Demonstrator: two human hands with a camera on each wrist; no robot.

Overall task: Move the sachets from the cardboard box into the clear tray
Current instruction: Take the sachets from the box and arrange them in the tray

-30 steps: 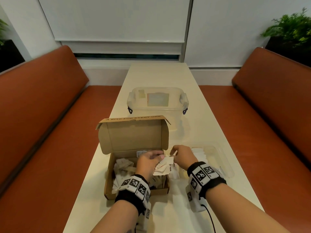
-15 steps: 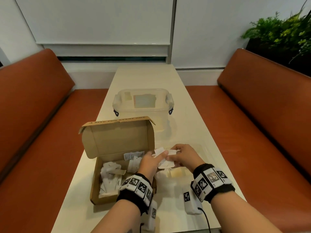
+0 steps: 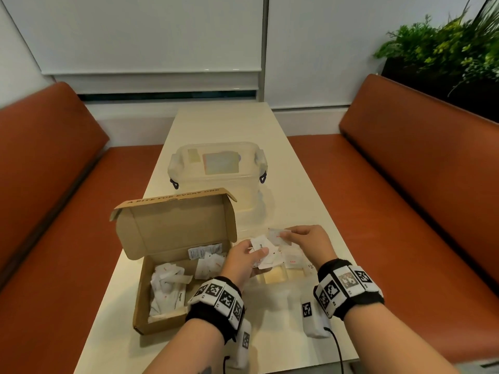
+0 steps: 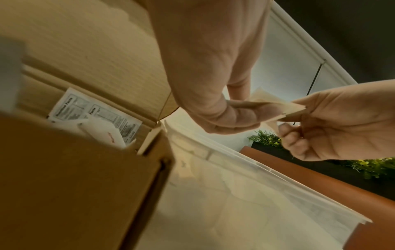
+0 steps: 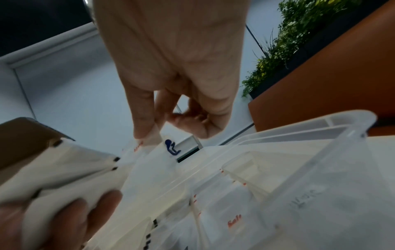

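Sachets, small white paper packets: I hold a loose bunch in my left hand, thumb and curled fingers pinching them, above the gap between the brown cardboard box and the clear plastic tray. My right hand pinches a single white sachet with red print between thumb and forefinger; its other fingers are loosely curled. In the left wrist view the two hands meet at one sachet corner; I cannot tell whether both grip the same packet.

Cardboard box: near the table's left edge, lid flap upright. It contains more white sachets piled at its left end and against its far wall, along with a printed nutrition-facts leaflet.

Clear tray: just right of the box, toward the table's right edge, mostly hidden beneath my hands in the head view. The right wrist view shows its divided compartments with sachets lying inside, one marked in red.

Lidded translucent plastic storage tub with dark clip handles: at the table's middle, beyond the box.

Long cream table: runs between two rust-orange upholstered benches.

Green plants in a dark planter: behind the right bench.

Wristbands with black-and-white markers: one on each wrist.
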